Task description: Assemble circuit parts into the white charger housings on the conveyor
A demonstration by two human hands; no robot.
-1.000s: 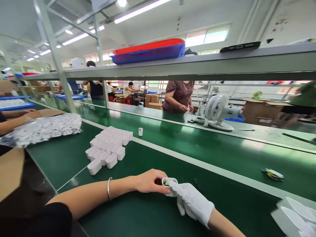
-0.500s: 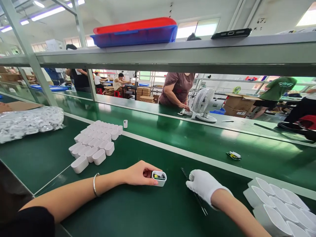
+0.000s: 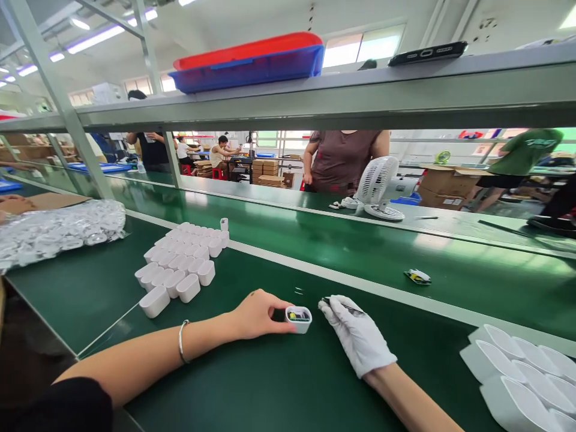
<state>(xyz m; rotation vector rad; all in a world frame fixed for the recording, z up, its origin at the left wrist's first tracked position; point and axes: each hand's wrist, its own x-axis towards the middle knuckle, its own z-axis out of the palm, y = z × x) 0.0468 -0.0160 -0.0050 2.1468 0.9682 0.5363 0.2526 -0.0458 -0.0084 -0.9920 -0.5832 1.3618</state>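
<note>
My bare left hand [image 3: 256, 313], a bracelet on its wrist, pinches a small white open casing [image 3: 298, 318] that stands on the green bench mat [image 3: 279, 384]; a yellow and green part shows inside it. My right hand [image 3: 355, 333] wears a white glove and grips thin dark tweezers [image 3: 344, 306], their tip pointing left, just right of the casing. A block of several white casings [image 3: 180, 264] lies to the left of my left hand.
More white casings [image 3: 522, 378] are stacked at the lower right. A plastic bag of white parts [image 3: 54, 231] lies far left. A small yellow-and-white part [image 3: 417, 276] rests on the conveyor belt. Across it a person in a brown shirt [image 3: 344, 159] stands beside a white fan [image 3: 380, 186].
My gloved right hand picked the tweezers up off the mat and brought them left toward the casing. My left hand kept hold of the casing.
</note>
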